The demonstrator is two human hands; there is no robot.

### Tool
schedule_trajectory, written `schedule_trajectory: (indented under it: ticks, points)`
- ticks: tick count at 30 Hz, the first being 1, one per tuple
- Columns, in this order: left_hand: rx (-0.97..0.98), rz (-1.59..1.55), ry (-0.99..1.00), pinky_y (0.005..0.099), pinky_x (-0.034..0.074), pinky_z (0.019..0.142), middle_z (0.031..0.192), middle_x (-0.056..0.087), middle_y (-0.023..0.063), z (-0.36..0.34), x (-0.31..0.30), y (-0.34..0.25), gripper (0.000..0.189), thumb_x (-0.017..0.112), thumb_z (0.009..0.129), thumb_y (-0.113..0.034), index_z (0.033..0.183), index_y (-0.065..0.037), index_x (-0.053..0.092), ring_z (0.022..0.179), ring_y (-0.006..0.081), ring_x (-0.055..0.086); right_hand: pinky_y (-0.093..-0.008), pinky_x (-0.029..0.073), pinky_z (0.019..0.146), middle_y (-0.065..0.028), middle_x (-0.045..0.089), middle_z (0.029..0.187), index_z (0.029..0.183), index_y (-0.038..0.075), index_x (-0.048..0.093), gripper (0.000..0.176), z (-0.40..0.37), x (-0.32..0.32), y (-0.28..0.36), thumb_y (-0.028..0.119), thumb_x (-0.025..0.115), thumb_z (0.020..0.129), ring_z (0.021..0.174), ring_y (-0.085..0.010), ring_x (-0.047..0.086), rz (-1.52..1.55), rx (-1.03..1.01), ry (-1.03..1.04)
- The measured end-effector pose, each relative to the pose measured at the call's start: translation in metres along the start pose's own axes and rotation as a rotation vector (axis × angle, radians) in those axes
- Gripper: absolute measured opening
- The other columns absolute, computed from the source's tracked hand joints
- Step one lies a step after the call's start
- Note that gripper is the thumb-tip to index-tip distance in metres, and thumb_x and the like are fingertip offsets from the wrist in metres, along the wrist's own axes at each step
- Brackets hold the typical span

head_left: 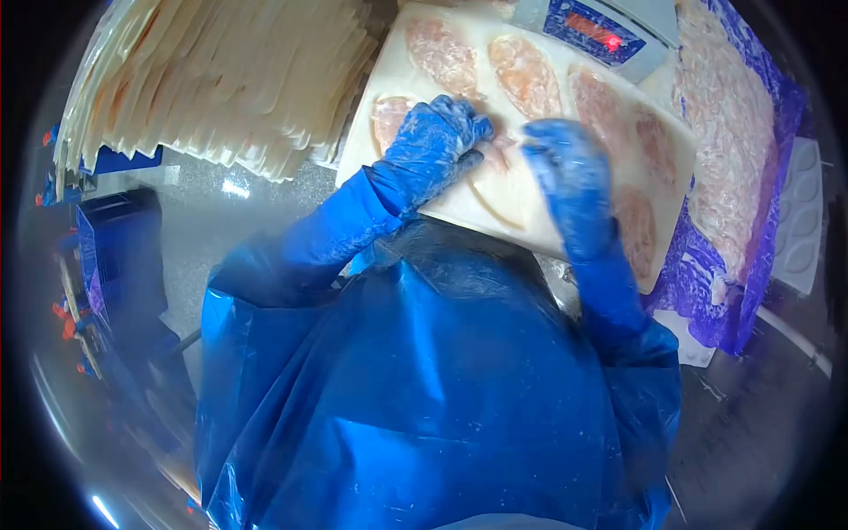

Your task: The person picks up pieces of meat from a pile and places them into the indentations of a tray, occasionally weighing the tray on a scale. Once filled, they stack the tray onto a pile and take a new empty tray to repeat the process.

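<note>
My left hand (442,132), in a wet blue glove, is over the white moulded tray (433,208), its fingers curled and thumb bent in. A small piece of raw pale-pink meat (500,155) shows at its fingertips, partly hidden by the glove. To the right, my right hand (572,172), gloved too, hovers over the same tray. Motion blurs its fingers, and whether they hold anything does not show. Several oval hollows around my hands contain flattened raw meat, such as one portion (526,75) at the top. Just below the meat piece, one hollow (512,199) shows bare white.
Left of the tray stands a tall row of stacked white trays (230,79). A scale (594,34) with a red-lit display is behind. At right, a purple-lined container (782,168) holds a heap of raw meat (724,132); another white moulded tray (798,212) lies beyond it.
</note>
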State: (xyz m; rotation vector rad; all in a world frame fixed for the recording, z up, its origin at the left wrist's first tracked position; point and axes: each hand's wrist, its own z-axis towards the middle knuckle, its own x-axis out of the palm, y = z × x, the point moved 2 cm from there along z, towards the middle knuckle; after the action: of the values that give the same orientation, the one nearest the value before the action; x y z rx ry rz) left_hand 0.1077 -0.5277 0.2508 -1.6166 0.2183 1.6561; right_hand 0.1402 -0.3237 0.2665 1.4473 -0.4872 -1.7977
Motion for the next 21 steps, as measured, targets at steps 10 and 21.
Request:
schedule_trajectory:
  ticks: [10,21]
  points:
    - [0.085,-0.069,-0.06,0.0456,0.046,0.085,0.105,0.063,0.0144,-0.019,-0.024,-0.019,0.03,0.072,0.085,-0.026,0.103,-0.003,0.067,0.1,0.0351,0.058,-0.037,0.048,0.089,-0.0102,0.061,0.1,0.106,0.003,0.065,0.028,-0.029,0.012,0.003,0.013,0.075,0.083,0.096,-0.0254,0.06,0.088,0.001,0.115]
    - [-0.139,-0.316,-0.099,0.0332,0.056,0.092,0.121,0.069,0.015,-0.027,-0.031,-0.005,0.03,0.058,0.096,-0.006,0.125,-0.005,0.066,0.11,0.0254,0.068,-0.0327,0.048,0.095,-0.0134,0.065,0.117,0.119,0.001,0.063,0.024,-0.011,-0.02,0.015,0.003,0.059,0.095,0.106,-0.0248,0.063,0.05,0.057,-0.299]
